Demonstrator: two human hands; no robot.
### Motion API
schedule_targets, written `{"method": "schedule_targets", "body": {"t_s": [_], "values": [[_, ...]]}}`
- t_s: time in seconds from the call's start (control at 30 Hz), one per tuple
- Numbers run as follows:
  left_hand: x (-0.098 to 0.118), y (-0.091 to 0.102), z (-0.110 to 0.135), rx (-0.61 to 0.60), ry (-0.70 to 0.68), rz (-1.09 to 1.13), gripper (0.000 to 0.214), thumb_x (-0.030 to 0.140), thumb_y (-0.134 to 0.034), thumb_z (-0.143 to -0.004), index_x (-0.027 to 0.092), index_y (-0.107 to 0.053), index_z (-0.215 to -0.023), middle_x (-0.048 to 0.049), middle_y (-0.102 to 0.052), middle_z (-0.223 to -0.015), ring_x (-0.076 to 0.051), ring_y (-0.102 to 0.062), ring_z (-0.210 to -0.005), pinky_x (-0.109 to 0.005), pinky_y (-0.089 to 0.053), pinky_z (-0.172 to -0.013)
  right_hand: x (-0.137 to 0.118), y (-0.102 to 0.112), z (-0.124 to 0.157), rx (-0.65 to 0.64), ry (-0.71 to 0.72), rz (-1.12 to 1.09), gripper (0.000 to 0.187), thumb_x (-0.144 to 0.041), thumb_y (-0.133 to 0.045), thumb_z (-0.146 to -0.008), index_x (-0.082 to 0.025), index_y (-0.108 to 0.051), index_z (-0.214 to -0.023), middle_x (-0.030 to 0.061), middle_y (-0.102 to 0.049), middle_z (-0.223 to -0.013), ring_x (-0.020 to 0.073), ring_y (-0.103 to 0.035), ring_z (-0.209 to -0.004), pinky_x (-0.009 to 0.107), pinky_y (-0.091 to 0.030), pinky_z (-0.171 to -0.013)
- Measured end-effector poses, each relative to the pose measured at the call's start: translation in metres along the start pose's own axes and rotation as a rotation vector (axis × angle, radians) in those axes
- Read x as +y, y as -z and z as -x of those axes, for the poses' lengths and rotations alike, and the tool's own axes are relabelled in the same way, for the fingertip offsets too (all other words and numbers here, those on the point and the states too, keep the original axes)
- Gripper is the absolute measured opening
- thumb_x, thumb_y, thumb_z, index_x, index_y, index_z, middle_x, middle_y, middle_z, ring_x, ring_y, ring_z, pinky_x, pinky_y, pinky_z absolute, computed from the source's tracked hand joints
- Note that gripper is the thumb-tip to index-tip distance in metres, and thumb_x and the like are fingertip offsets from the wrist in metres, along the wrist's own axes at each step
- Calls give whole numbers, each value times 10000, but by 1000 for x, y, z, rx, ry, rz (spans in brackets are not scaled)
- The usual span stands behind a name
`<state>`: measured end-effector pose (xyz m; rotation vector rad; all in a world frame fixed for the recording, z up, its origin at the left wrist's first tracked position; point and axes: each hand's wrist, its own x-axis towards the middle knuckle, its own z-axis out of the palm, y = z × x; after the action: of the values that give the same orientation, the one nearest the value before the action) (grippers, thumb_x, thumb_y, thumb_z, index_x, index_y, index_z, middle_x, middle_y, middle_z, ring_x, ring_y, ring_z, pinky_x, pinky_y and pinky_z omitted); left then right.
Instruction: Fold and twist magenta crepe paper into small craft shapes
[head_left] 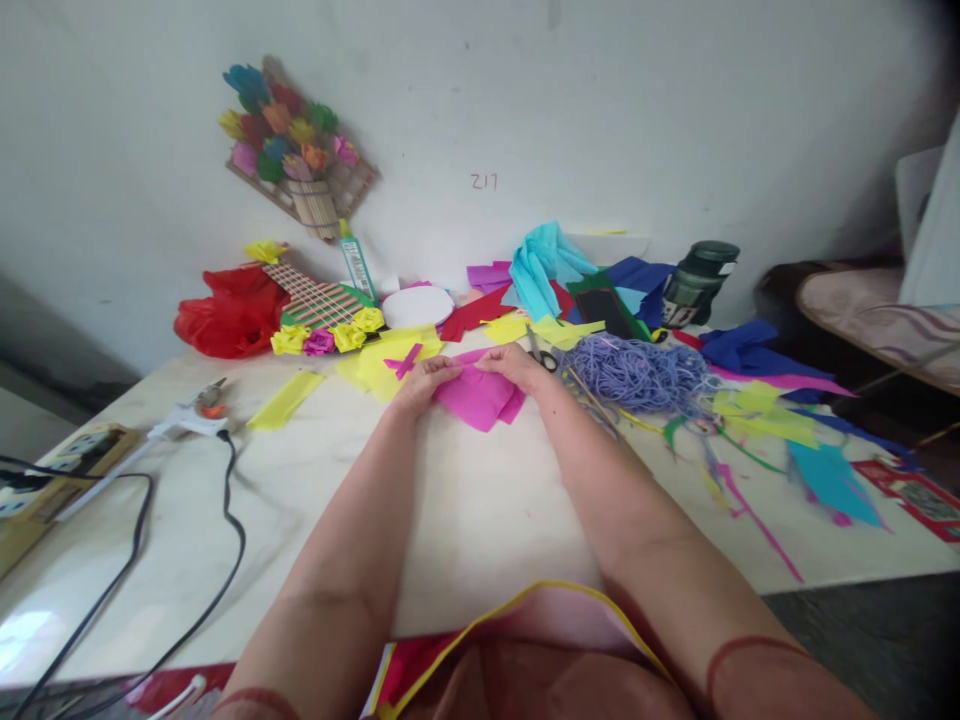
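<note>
Your arms reach out over the bench (465, 510). Your left hand (426, 380) and right hand (511, 362) both pinch the top edge of the pink paper (480, 402) lying there. Your fingertips are hard to see. Scissors (541, 354) peek out behind, half hidden.

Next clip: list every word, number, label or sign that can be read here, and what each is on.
"217", first character perhaps a Z: handwritten on the white wall.
Green tube leaning at the wall: print too small to read.
Dark green jar: white label, blurred.
Red printed sheet, far right: unreadable.
Pink paper held by left hand and right hand: no text.
</note>
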<state>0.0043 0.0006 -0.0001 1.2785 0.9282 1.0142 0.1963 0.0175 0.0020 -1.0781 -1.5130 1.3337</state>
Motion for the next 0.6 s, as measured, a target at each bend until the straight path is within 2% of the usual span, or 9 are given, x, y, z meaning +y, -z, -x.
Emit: {"method": "schedule_targets", "body": {"t_s": [0.17, 0.27, 0.43, 0.6], "values": [[-1, 1, 0, 15, -28, -150, 341, 431, -764, -588, 145, -608, -691, 31, -546, -534, -72, -443, -450, -210, -291, -442, -6, -4, 3, -50, 30, 91, 257, -366, -699, -574, -126, -614, -605, -46, -510, -510, 73, -395, -490, 226, -286, -496], [-6, 5, -3, 15, -45, -220, 352, 464, -735, -616, 148, -603, -699, 31, -524, -529, -75, -424, -449, -217, -275, -442, -8, -5, 5, -62, 41, 118, 298, -405, -690, -584, -128, -582, -573, -56, -472, -486, 65, -363, -481, 223, -255, -484], [-5, 7, -1, 4, -40, -279, 346, 477, -700, -654, 153, -598, -719, 24, -512, -544, -82, -418, -455, -219, -255, -440, -10, -6, 7, -54, 42, 137, 317, -431, -666, -612, -134, -562, -573, -60, -448, -469, 66, -353, -477, 224, -242, -475], [0, 3, 2, 15, -36, -309, 369, 497, -686, -672, 159, -540, -648, 42, -432, -501, -66, -353, -430, -221, -206, -426, -13, -7, 8, -54, 36, 140, 307, -423, -657, -619, -142, -544, -568, -58, -441, -476, 71, -351, -476, 233, -229, -481]]}}
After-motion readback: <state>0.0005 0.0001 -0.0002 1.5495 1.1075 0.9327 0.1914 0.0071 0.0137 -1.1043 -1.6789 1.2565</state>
